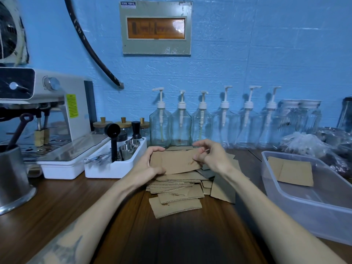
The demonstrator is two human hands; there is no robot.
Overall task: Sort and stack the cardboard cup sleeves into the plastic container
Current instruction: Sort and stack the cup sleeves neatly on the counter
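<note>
A flat brown cardboard cup sleeve (176, 161) is held up over the pile between both hands. My left hand (150, 164) grips its left end, fingers curled over the top edge. My right hand (209, 155) pinches its right end. Below it lies a loose pile of sleeves (179, 195) spread on the wooden counter, with a few grey ones (206, 173) among the brown. To the right stands a clear plastic container (285, 195); a brown sleeve (293, 172) lies flat inside it at the far end.
A white tray (106, 172) of metal cups and tools stands left of the pile, beside an espresso machine (57, 115). A steel pitcher (13, 180) sits at far left. Several pump bottles (181, 122) line the blue wall. Plastic bags (304, 143) lie behind the container.
</note>
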